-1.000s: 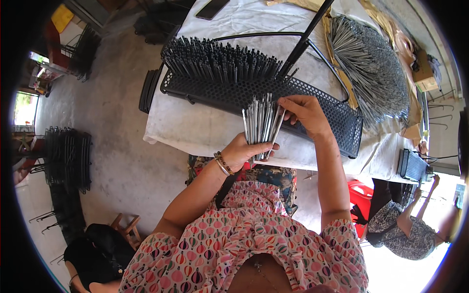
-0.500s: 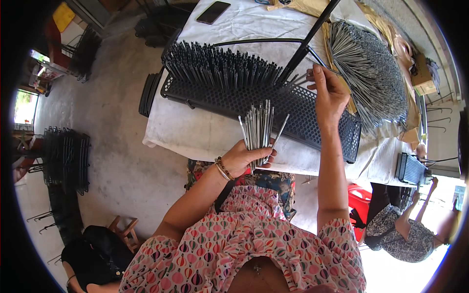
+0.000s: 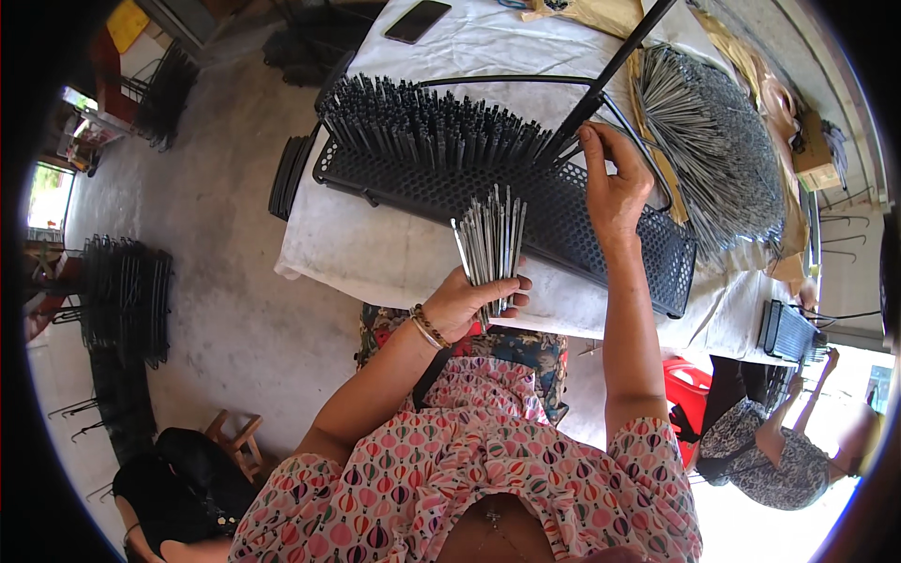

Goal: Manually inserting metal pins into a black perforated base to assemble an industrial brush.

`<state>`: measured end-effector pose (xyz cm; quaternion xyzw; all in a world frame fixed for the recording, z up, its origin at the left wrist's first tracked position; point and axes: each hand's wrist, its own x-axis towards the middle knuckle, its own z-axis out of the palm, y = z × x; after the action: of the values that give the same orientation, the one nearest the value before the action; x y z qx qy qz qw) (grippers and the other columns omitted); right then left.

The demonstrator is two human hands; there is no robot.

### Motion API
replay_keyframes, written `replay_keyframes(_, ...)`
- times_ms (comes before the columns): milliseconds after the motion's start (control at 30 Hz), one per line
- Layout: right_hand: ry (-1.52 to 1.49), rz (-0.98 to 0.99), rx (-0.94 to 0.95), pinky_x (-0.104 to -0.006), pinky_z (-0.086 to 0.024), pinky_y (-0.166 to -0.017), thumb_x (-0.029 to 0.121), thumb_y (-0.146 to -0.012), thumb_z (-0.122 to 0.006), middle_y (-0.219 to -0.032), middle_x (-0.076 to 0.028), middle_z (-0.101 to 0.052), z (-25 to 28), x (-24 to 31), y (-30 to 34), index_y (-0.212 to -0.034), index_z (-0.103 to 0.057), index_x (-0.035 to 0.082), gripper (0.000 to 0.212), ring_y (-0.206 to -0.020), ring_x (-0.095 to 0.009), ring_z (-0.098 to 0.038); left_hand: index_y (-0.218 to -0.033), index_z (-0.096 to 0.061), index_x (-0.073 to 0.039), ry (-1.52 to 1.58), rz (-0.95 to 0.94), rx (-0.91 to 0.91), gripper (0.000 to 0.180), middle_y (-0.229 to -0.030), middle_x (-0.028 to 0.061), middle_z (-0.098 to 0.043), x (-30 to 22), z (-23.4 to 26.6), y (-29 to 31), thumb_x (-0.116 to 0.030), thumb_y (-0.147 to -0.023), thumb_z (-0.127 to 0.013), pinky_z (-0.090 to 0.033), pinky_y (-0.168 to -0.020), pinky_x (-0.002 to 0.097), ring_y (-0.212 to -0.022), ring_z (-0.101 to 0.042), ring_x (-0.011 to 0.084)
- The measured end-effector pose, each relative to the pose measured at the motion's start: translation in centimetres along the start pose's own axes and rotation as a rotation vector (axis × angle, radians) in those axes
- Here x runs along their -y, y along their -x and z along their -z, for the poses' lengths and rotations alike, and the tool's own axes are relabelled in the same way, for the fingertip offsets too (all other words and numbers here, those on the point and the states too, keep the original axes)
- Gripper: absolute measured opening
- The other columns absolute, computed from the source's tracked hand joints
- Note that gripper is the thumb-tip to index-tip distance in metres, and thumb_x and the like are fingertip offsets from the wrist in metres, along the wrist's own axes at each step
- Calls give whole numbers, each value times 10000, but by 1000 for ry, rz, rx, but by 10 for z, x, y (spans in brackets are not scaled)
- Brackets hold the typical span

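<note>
While left hand (image 3: 466, 302) grips rod bundle (image 3: 492, 241) | right hand (image 3: 615, 180) pinches rod; black tray (image 3: 601, 225)

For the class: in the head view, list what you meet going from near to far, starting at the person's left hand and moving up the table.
Left hand → bundle of metal rods → black perforated tray → upright rods standing in the tray → dark phone.

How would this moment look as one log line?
left hand: holds rod bundle | right hand: at rods in rack | table: white cloth
</note>
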<state>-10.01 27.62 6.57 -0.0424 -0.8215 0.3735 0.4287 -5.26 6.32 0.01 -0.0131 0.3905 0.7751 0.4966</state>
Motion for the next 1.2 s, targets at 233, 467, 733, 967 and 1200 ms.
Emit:
replay_keyframes(233,-68,-75,-23,-240,-488,-632,98,-843,-660,-790,-90,-679,-2,-13,-1,-935,-669,-11,143,-669,-105,-628,-1192,-519,-42,-2,1,-19,359,-1039,122,-633,-1,-1,2,-58,-850,-627,-543,-689,304,-873,-640,193)
replay_keyframes(467,-41,-106,-101,-238,-487,-610,104,-844,-662,-775,-89,-677,-6,-12,1,-943,-674,-11,153,-651,-96,-622,-1122,-538,-44,-11,-37,-12,292,-1036,133,-638,-1,1,0,-53,-845,-631,-546,-675,296,-868,-643,192)
replay_keyframes(733,32,-41,-67,-241,-488,-592,101,-841,-661,-787,-104,-678,-4,1,4,-943,-675,-5,147,-641,-115,-633,-1055,-545,-32,-2,-45,-56,234,-993,146,-651,-3,0,2,-47,-839,-634,-549,-641,289,-832,-650,188)
replay_keyframes(967,137,168,21,-308,-482,-633,69,-796,-681,-783,-97,-658,-10,-5,5,-940,-673,32,150,-688,-211,-627,-1031,-551,-26,-14,-50,-69,206,-982,147,-654,-3,-1,3,-61,-845,-633,-546,-627,282,-818,-649,183)
replay_keyframes(1200,239,344,93,-342,-439,-705,67,-779,-679,-896,-65,-642,-13,-12,6,-969,-669,51,190,-784,-234,-582,-1130,-541,-32,-27,-49,-48,274,-1038,134,-647,-4,0,5,-97,-872,-605,-545,-663,283,-860,-650,185)
